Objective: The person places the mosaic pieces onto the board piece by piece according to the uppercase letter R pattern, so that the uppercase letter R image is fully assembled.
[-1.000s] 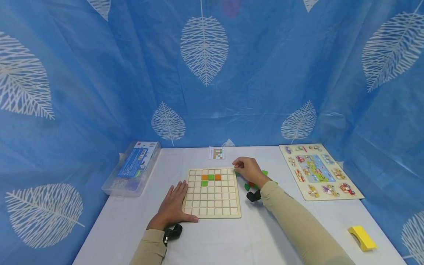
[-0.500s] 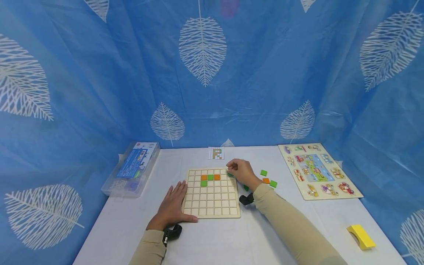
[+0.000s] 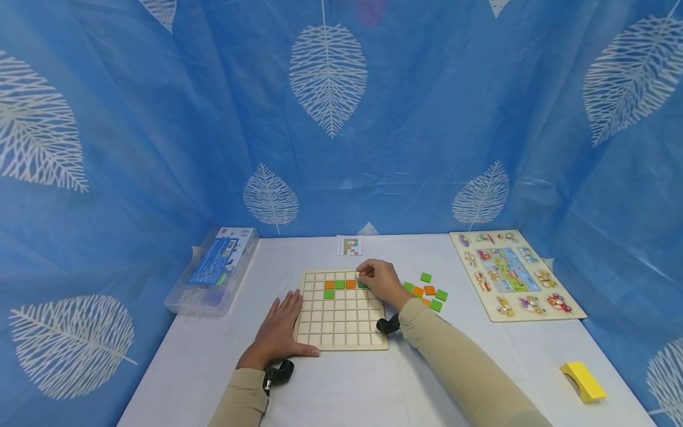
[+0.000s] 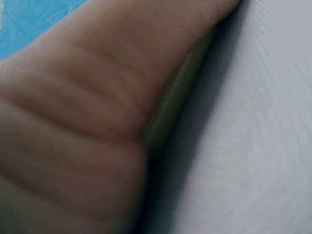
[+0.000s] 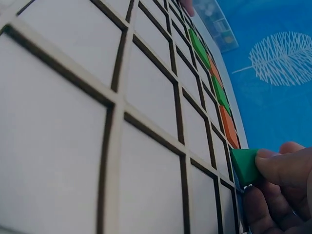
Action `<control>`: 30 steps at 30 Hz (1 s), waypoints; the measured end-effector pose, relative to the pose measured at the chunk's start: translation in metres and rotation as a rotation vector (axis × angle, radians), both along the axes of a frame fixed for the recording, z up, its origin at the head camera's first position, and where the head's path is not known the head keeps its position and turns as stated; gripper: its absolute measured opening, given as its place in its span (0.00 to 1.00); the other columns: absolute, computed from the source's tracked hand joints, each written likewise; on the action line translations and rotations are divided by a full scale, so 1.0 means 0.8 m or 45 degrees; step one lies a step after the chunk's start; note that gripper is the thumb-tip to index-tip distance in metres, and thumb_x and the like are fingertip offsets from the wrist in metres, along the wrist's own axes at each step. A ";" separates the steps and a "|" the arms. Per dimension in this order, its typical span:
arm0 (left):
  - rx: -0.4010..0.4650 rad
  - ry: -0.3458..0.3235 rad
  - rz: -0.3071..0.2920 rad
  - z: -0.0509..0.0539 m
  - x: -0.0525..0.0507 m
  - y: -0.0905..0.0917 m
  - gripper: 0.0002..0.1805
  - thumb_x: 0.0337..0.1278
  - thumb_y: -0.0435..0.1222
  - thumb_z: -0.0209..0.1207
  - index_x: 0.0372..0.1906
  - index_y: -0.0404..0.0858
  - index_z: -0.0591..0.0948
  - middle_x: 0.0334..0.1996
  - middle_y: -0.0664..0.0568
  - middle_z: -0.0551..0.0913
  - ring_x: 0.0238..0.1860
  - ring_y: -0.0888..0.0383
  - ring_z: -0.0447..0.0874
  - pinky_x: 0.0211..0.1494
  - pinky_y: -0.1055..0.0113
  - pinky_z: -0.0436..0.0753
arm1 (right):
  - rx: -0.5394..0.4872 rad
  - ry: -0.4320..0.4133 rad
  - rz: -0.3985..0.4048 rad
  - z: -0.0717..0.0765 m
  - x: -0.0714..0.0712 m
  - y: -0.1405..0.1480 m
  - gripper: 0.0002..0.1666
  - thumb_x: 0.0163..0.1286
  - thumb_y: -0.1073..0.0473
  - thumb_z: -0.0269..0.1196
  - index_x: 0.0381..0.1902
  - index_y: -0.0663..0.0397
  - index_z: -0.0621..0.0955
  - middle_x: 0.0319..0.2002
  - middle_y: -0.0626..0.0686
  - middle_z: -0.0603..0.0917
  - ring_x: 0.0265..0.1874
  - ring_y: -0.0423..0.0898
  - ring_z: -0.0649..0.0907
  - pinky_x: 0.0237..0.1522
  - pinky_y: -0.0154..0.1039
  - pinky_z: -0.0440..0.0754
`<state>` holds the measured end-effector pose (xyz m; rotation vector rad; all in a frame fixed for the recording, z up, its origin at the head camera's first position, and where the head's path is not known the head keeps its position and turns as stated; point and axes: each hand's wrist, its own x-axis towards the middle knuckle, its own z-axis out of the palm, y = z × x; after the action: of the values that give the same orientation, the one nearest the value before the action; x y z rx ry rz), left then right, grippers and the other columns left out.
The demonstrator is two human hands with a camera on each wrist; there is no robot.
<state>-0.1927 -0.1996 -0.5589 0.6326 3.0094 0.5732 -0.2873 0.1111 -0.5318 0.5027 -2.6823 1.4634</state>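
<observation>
A wooden grid board lies on the table in the head view. Two orange and two green square tiles sit in its cells; one is the orange tile at the right end of the row. My right hand pinches a green tile between thumb and fingers. In the right wrist view that tile is tilted over the cell beside the orange tile. My left hand rests along the board's left edge, fingers straight, thumb at the front corner. The left wrist view shows mostly blurred palm.
Several loose green and orange tiles lie right of the board. Behind it is a small pattern card. A clear plastic box stands at left, a picture puzzle board at right, and a yellow arch block near the right edge.
My right hand has moved left from the board's upper right corner to the tile row, carrying the green tile. More loose tiles are uncovered. The left hand has stayed put.
</observation>
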 end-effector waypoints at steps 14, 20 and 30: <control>-0.001 0.012 -0.001 -0.002 -0.002 0.000 0.82 0.28 0.79 0.71 0.83 0.29 0.56 0.82 0.40 0.56 0.83 0.44 0.46 0.82 0.45 0.44 | 0.144 0.070 0.011 -0.006 0.000 -0.004 0.08 0.71 0.70 0.70 0.46 0.57 0.89 0.34 0.44 0.86 0.35 0.42 0.84 0.41 0.42 0.86; -0.017 0.006 0.002 -0.004 -0.003 0.000 0.82 0.28 0.79 0.70 0.83 0.30 0.56 0.83 0.41 0.55 0.83 0.45 0.45 0.83 0.45 0.43 | 0.169 0.076 0.013 -0.004 0.004 -0.006 0.09 0.71 0.71 0.70 0.46 0.58 0.89 0.35 0.45 0.86 0.36 0.43 0.85 0.42 0.42 0.86; -0.004 0.005 0.000 -0.004 -0.004 -0.001 0.82 0.28 0.78 0.71 0.83 0.29 0.56 0.82 0.40 0.55 0.83 0.44 0.46 0.82 0.45 0.43 | 0.194 0.063 0.022 -0.005 0.002 -0.005 0.11 0.71 0.72 0.69 0.48 0.59 0.90 0.37 0.46 0.87 0.37 0.43 0.85 0.42 0.42 0.86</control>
<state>-0.1961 -0.2001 -0.5618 0.6345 3.0131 0.5682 -0.2854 0.1068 -0.5361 0.5638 -2.7709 1.2387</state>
